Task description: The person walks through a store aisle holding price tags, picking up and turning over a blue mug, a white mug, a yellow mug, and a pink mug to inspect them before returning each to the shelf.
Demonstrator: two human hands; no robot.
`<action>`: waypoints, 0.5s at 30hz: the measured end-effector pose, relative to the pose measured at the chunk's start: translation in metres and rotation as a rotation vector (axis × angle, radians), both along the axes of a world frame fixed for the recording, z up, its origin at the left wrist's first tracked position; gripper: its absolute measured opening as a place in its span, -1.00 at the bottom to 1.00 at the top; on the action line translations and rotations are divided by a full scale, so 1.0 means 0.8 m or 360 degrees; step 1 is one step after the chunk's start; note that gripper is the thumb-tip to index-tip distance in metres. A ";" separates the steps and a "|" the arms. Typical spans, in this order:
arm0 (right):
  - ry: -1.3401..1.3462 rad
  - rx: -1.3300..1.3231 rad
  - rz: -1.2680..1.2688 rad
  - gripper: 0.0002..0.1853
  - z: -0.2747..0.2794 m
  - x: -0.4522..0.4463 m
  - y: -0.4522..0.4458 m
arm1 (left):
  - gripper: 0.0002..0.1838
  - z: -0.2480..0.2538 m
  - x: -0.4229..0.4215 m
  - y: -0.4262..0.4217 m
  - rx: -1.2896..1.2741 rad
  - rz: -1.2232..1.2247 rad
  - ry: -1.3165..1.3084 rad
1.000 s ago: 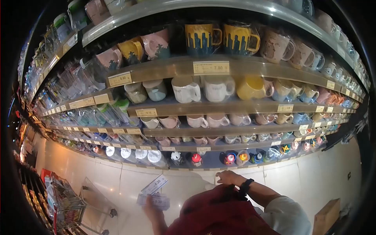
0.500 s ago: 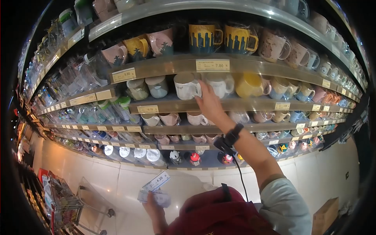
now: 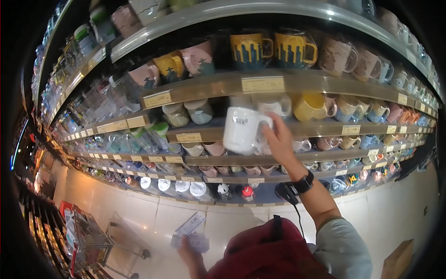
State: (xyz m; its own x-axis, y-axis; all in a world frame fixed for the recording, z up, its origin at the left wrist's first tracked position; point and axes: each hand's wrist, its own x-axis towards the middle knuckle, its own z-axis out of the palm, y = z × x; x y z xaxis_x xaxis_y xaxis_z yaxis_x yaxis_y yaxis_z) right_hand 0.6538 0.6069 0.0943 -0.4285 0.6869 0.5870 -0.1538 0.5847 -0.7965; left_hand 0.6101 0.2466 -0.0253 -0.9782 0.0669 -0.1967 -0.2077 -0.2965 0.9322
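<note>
A white mug [image 3: 239, 131] with small dark markings hangs in front of the shelves, slightly tilted. My right hand [image 3: 280, 138] is closed round its handle. Low in the view, my left hand [image 3: 189, 253] grips several paper price labels [image 3: 191, 224]; the top one reads 4.20. Behind the held mug, another white mug [image 3: 274, 108] and a yellow mug [image 3: 310, 107] stand on the shelf. A wristwatch [image 3: 304, 181] and a black device with a cable [image 3: 286, 192] are on my right wrist.
Shelf rails [image 3: 316, 87] with price tags curve across the view, and rows of mugs and glasses fill the shelves. A shopping cart [image 3: 90, 237] stands at lower left. A cardboard box [image 3: 398, 260] is on the floor at lower right. My red backpack [image 3: 267, 251] fills the bottom middle.
My right hand has taken the white mug off the shelf and brought it forward and down. My left hand still grips the price labels. The whole view has shifted a little.
</note>
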 end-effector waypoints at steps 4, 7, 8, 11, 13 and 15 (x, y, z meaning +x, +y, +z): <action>0.0174 -0.0204 0.0258 -0.66 0.015 0.055 -0.026 | -0.72 0.007 -0.013 0.031 0.0034 -0.0113 -0.0018; 0.0187 -0.0208 0.0282 -0.65 0.028 0.089 -0.040 | -0.69 0.004 -0.021 0.045 0.0071 -0.0212 -0.0031; 0.0154 -0.0146 0.0268 -0.65 0.032 0.099 -0.043 | -0.69 0.005 -0.020 0.050 0.0066 -0.0261 -0.0010; 0.0127 -0.0120 0.0273 -0.66 0.042 0.123 -0.051 | -0.71 0.009 -0.016 0.059 0.0057 -0.0343 -0.0001; 0.0134 -0.0151 0.0304 -0.66 0.044 0.131 -0.054 | -0.72 0.011 -0.015 0.060 0.0057 -0.0364 -0.0012; 0.0201 -0.0196 0.0400 -0.65 0.044 0.137 -0.055 | -0.72 0.014 -0.013 0.059 0.0025 -0.0410 -0.0001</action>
